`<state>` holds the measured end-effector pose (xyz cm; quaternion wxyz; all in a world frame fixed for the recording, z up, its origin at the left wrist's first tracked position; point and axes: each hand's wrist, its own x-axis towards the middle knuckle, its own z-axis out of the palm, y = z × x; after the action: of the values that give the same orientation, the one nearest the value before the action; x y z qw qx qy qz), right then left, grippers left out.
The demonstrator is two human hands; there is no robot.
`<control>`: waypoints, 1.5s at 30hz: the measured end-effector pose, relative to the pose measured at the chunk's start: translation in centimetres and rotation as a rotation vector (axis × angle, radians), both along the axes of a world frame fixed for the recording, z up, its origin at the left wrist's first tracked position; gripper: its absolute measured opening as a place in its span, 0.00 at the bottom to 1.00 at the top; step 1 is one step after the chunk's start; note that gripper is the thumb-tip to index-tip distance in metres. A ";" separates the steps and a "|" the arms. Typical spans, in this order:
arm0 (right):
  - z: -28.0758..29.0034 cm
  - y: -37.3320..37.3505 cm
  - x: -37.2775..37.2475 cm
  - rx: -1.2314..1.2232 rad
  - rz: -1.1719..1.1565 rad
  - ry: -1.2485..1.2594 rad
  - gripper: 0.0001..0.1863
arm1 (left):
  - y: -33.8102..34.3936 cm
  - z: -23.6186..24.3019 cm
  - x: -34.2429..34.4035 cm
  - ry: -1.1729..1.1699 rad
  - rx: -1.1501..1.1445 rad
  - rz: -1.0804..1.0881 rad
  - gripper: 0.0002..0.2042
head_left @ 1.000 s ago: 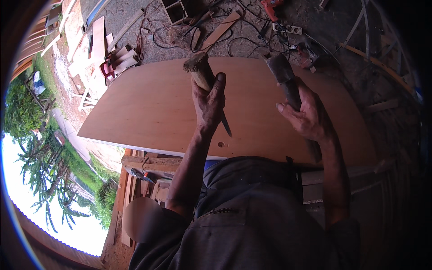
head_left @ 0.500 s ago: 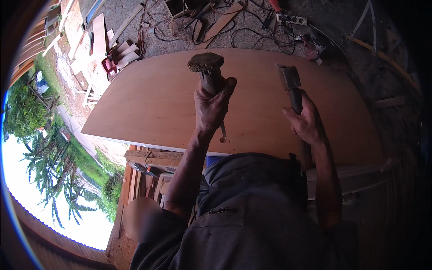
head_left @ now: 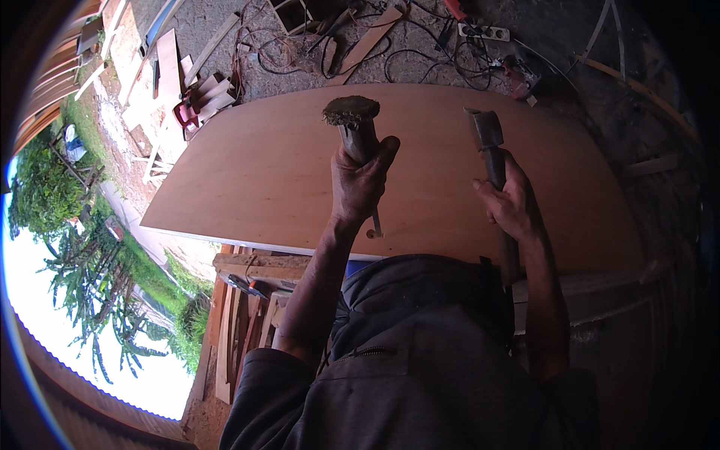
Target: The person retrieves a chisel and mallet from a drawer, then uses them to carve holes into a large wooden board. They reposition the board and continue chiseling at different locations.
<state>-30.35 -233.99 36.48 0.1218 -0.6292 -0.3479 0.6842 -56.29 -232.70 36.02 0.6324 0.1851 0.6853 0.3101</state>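
Note:
My left hand is closed round a chisel with a battered, mushroom-topped handle; its thin blade points down at a small round recess in a large curved plywood panel. Whether the tip touches the wood is unclear. My right hand grips the dark handle of a hammer over the panel's right half, its blocky head upward and the shaft running down toward the near edge.
Behind the panel lie tangled cables, offcuts, a power strip and power tools. Stacked timber and pliers are below the panel's left edge. A path and greenery show outside at left.
Over the last second the chisel has turned more end-on, its blade now nearer the recess. My right hand and the hammer have shifted slightly right, the head lower in the picture.

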 end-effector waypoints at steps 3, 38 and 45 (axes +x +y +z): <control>0.3 0.1 -0.2 -0.022 -0.011 0.003 0.22 | -0.2 -0.1 0.0 0.005 -0.014 0.011 0.12; 7.9 11.0 -3.6 0.618 0.805 -0.187 0.19 | -2.5 0.2 1.2 0.068 0.148 -0.204 0.14; 6.9 10.4 -3.2 0.423 0.519 -0.116 0.23 | -2.3 0.9 -1.3 0.135 0.109 0.093 0.09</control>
<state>-33.58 -223.55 43.38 0.0512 -0.5185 -0.6370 0.5682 -57.62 -234.99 36.94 0.5587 0.2078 0.7164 0.3625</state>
